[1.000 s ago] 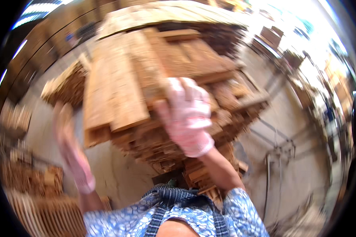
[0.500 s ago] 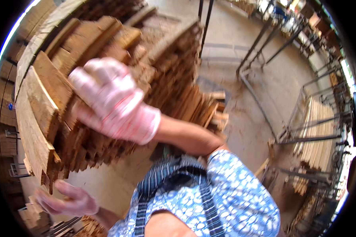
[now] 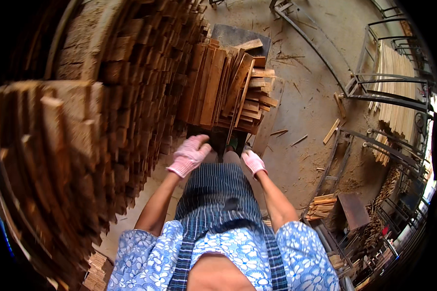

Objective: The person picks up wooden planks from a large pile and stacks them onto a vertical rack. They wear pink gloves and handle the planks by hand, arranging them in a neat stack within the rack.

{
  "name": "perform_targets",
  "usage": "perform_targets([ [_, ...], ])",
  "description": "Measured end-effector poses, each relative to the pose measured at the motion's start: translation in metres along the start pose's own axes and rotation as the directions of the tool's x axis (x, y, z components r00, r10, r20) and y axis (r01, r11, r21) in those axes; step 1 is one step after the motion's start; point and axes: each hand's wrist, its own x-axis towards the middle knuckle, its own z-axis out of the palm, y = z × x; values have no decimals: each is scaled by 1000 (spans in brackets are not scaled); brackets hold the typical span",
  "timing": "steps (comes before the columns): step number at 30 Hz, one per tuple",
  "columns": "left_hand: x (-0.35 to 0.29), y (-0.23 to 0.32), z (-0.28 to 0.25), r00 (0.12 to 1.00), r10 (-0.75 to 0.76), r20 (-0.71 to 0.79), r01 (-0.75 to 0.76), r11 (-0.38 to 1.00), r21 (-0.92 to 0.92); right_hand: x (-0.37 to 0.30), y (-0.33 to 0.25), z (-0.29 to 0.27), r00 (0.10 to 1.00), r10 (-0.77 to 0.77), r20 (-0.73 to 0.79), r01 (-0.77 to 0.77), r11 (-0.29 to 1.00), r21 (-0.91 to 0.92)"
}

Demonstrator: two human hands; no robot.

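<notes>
My left hand (image 3: 192,154), in a pink and white knit work glove, hovers between the tall plank stack and my apron. Its fingers are loosely stretched, with nothing in them. On the other side my right hand (image 3: 253,162), gloved alike, hangs beside the apron. Its fingers point down and away, partly hidden by foreshortening, and I see nothing in them. Just beyond both hands lies a smaller pile of reddish-brown boards (image 3: 211,89), some tilted and stacked unevenly at its right side. Neither hand touches it.
A tall stack of rough planks (image 3: 136,97) rises close along my left. Black metal frames (image 3: 393,97) stand at the right beside a bundle of pale strips (image 3: 395,82). Wood scraps (image 3: 331,131) litter the concrete floor. A dark flat sheet (image 3: 228,35) lies behind the board pile.
My right hand has come back from above the tall stack to my right side. My left hand has moved right, toward my front. The view has turned rightward, bringing the smaller board pile nearer the middle.
</notes>
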Motion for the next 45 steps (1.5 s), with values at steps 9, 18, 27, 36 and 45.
perform_targets([
  [9,155,-88,150,875,-483,30,478,873,93,166,48,55,993,70,98,-62,994,-86],
  [18,314,-175,249,949,-27,-313,229,742,630,388,-15,87,889,405,-213,-341,897,282],
  [27,316,-220,265,870,221,-440,133,755,642,400,50,93,803,457,-382,-334,876,347],
  [36,298,-163,251,849,51,-525,157,926,343,424,20,135,769,404,-496,-511,855,-95],
  [45,259,-230,159,883,47,-467,243,805,541,365,46,106,849,124,-514,-17,978,208],
])
